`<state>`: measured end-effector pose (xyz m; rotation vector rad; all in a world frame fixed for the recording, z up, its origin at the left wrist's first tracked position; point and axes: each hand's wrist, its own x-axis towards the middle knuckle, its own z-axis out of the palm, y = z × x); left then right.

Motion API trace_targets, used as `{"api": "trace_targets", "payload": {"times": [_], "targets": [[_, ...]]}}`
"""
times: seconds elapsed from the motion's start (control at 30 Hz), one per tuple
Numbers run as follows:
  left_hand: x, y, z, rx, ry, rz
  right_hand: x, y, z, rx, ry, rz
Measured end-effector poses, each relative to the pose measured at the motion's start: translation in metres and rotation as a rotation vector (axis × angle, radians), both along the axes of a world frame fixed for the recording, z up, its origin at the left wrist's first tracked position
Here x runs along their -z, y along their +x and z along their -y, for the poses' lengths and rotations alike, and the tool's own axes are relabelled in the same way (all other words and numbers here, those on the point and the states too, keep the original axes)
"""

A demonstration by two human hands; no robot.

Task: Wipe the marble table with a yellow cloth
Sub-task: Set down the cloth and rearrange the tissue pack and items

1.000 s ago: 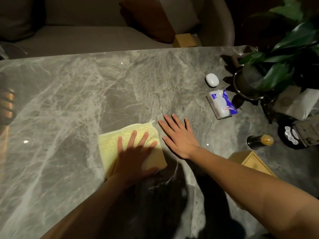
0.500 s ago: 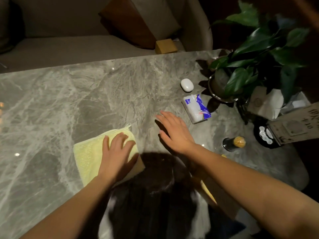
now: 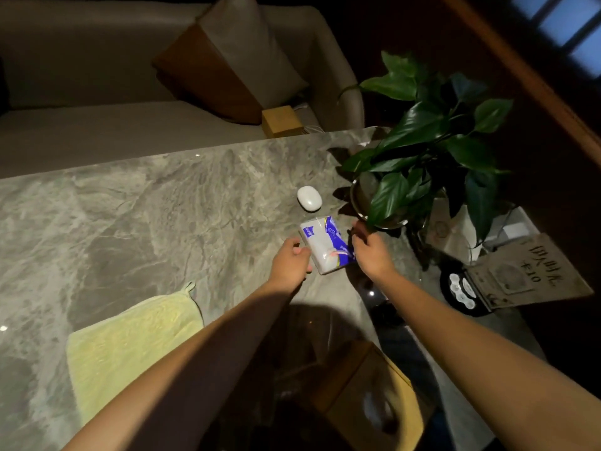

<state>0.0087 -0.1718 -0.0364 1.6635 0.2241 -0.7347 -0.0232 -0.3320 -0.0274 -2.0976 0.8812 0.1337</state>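
The yellow cloth lies flat and untouched on the grey marble table, near the front left, partly under my left forearm. Both hands are further right, at a white and blue tissue pack. My left hand presses its curled fingers against the pack's left edge. My right hand grips the pack's right edge, so the pack sits clasped between the two hands.
A white oval case lies just beyond the pack. A potted plant stands at the right, with a black round object and a printed card nearby. A wooden box sits near me. A sofa lies beyond the far edge.
My left hand has left the yellow cloth and moved right to the tissue pack. My right hand has moved forward to the pack's other side. The view has swung to the right.
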Motion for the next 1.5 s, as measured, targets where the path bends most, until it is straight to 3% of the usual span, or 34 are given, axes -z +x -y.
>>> {"api": "trace_targets", "payload": {"times": [0.17, 0.43, 0.67, 0.77, 0.83, 0.97, 1.1, 1.27, 1.4, 1.5], "targets": [[0.007, 0.003, 0.028, -0.058, 0.004, 0.028, 0.005, 0.005, -0.002, -0.149, 0.024, 0.030], [0.020, 0.017, 0.040, -0.044, -0.037, 0.023, 0.004, 0.016, 0.008, -0.054, 0.108, 0.140], [0.018, 0.019, 0.043, -0.013, -0.103, -0.060, 0.002, 0.025, 0.018, 0.068, -0.035, 0.011], [0.015, 0.025, 0.044, 0.050, -0.128, -0.097, 0.000, 0.024, 0.023, 0.112, -0.056, 0.036], [0.012, 0.028, 0.042, -0.026, -0.081, -0.013, -0.003, 0.019, 0.023, 0.121, -0.082, 0.111], [0.011, 0.056, 0.038, -0.175, -0.056, 0.035, -0.016, 0.043, 0.012, -0.201, -0.172, 0.301], [0.013, 0.085, 0.046, -0.247, -0.195, 0.018, -0.011, 0.082, 0.008, -0.442, -0.171, 0.170], [0.004, 0.090, 0.055, -0.207, -0.276, 0.036, -0.002, 0.093, 0.012, -0.457, -0.111, 0.121], [-0.005, 0.092, 0.065, -0.089, -0.231, 0.023, 0.001, 0.093, 0.021, -0.340, -0.015, 0.120], [-0.004, 0.095, 0.077, -0.032, -0.213, 0.036, 0.003, 0.093, 0.029, -0.274, -0.074, 0.109]]}}
